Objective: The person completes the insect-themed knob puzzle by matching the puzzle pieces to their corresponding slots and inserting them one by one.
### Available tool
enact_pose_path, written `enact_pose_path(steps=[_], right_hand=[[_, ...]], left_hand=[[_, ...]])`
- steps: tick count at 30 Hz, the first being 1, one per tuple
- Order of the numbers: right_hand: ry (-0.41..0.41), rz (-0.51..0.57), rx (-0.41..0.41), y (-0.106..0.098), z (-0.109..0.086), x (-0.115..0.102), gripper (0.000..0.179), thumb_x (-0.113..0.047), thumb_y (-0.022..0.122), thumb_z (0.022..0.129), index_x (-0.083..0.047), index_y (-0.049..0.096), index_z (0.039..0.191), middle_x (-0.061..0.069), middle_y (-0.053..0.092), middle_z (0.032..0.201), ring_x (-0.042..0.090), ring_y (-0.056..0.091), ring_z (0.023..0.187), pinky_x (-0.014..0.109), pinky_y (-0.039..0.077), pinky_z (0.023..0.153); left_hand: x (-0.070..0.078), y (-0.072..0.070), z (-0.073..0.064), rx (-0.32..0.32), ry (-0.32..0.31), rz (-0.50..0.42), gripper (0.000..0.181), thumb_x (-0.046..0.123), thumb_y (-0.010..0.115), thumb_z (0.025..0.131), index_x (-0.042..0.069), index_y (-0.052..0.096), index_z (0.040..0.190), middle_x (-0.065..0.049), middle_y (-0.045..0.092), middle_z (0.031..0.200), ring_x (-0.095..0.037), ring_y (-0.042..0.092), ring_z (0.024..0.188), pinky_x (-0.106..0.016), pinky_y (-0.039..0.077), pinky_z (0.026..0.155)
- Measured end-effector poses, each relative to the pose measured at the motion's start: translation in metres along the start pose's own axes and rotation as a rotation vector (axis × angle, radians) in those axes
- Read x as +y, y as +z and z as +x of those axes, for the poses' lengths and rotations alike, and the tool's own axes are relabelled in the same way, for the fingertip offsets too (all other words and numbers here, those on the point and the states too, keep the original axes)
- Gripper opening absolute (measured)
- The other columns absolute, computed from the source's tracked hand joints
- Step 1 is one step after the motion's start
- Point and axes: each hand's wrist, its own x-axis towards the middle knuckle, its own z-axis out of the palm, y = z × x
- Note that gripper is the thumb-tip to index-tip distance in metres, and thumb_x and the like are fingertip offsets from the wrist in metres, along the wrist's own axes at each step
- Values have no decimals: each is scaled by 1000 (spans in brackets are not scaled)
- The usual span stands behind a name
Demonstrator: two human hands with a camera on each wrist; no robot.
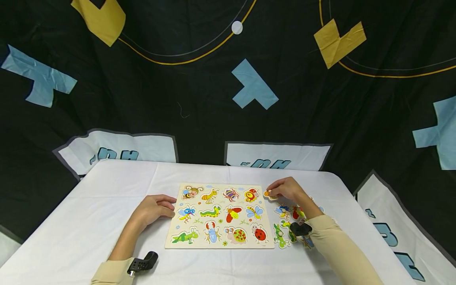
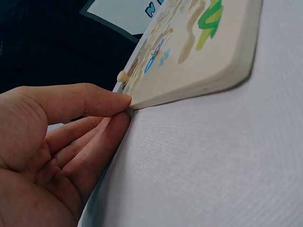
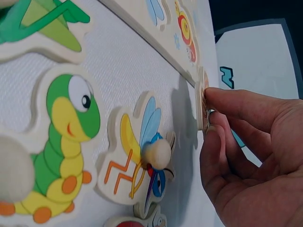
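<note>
Presently, the right hand [image 1: 289, 189] pinches a small wooden piece [image 3: 200, 104] between thumb and curled fingers, the piece stood nearly edge-on to the right wrist view; in the head view some orange shows on it at the fingertips, just beside the far right corner of the puzzle board [image 1: 247, 223]; whether the piece touches the surface [image 1: 199, 269] cannot be told.

The puzzle board lies flat between the two hands, left of the right fingers and right of the left fingers, its pale face printed with insects in rows; the left hand [image 1: 156, 209] rests at its left edge, fingers loosely bent and thumb near them, their tips touching the rim; just beyond these fingers, a pale round knob [image 2: 122, 76] stands up.

Nearer the person than the right fingers, and partly under that forearm, more pieces lie together: a blue-winged insect piece [image 3: 137, 151] with a wooden knob; a green and yellow caterpillar piece [image 3: 61, 142]; a green grasshopper piece [image 1: 280, 235].
</note>
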Motion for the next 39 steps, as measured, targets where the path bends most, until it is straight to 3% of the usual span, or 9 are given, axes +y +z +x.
enact_pose_path(steps=[25, 39], right_hand=[[-50, 32, -9, 23, 6, -28, 18, -17, 83, 79, -8, 80, 95, 3, 76, 92, 17, 59, 79, 32, 50, 74], [-56, 38, -7, 47, 7, -52, 16, -16, 84, 78, -9, 80, 91, 2, 76, 90, 17, 59, 80, 32, 50, 73]], left_hand=[[0, -1, 0, -3, 18, -10, 53, 3, 83, 71, -1, 68, 122, -3, 73, 86, -13, 64, 77, -27, 51, 69], [0, -1, 0, -1, 16, 0, 52, 4, 83, 72, 0, 69, 122, -2, 73, 85, -13, 64, 76, -27, 51, 69]])
